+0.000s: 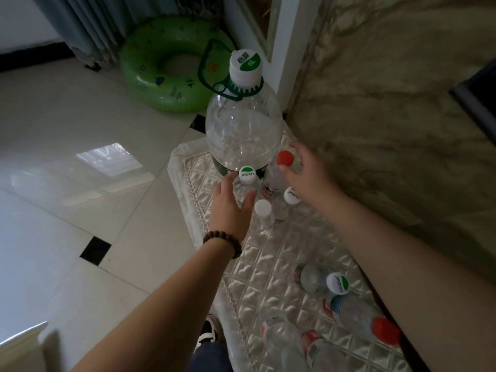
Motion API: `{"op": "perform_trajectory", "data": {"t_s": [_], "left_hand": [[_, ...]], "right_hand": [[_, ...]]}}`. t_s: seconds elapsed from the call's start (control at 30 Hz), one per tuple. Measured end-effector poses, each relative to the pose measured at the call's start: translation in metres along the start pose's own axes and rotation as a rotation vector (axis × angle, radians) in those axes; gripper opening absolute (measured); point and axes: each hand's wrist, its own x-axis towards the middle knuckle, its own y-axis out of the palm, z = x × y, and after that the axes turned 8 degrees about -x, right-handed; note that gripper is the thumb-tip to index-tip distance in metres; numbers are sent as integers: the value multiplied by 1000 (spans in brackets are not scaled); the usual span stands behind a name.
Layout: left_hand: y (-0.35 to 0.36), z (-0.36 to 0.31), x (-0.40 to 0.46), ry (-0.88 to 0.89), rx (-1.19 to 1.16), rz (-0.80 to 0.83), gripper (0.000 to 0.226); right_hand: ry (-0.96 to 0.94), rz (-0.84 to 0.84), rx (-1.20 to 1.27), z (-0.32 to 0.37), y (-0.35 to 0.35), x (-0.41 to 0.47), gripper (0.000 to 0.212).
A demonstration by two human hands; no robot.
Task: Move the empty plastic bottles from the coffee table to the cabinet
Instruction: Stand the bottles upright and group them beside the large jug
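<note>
Big jug (243, 124) cap marked "6L", small caps "Cestbon", both hands spread open, holding nothing

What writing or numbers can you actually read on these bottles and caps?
"6L": cap of the big bottle, beside Chinese characters too blurred to read.
"C'estbon": small white-and-green cap by the left hand; also on the cap below the right hand and a lying bottle's cap.
Bottle body labels: too blurred.

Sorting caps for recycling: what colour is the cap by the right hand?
Red, seen clearly in the head view.
</note>
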Motion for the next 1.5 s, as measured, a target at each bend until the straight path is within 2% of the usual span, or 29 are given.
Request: {"op": "perform_trajectory", "data": {"t_s": [0.23, 0.37, 0.5, 0.7, 0.87, 1.03, 1.2, 1.37, 1.5], "left_hand": [[10, 1, 20, -15, -15, 35, 42], [10, 8, 20, 25, -23, 25, 41], [8, 12, 20, 9, -46, 32, 44], [0, 14, 14, 9, 6, 51, 59], [-13, 2, -9, 17, 59, 23, 53], [-35, -1, -51, 34, 57, 8, 48], [-48, 4, -108, 96, 44, 147, 50], [-50, 30, -171, 145, 94, 474, 82], [-39, 51, -209, 139, 217, 608, 100]], "right_hand": [[-15, 29, -46, 9, 5, 4, 36], [-47, 20, -78, 7, 5, -1, 36], [-51, 31, -85, 2, 6, -3, 40], [-30, 52, -53, -1, -3, -12, 53], [-55, 37, 34, -4, -14, -36, 56], [-57, 24, 68, -13, -24, -83, 68], [7, -32, 76, -20, -35, -138, 60], [50, -122, 95, -39, -33, -192, 57], [117, -132, 68, -51, -23, -228, 59]]}}
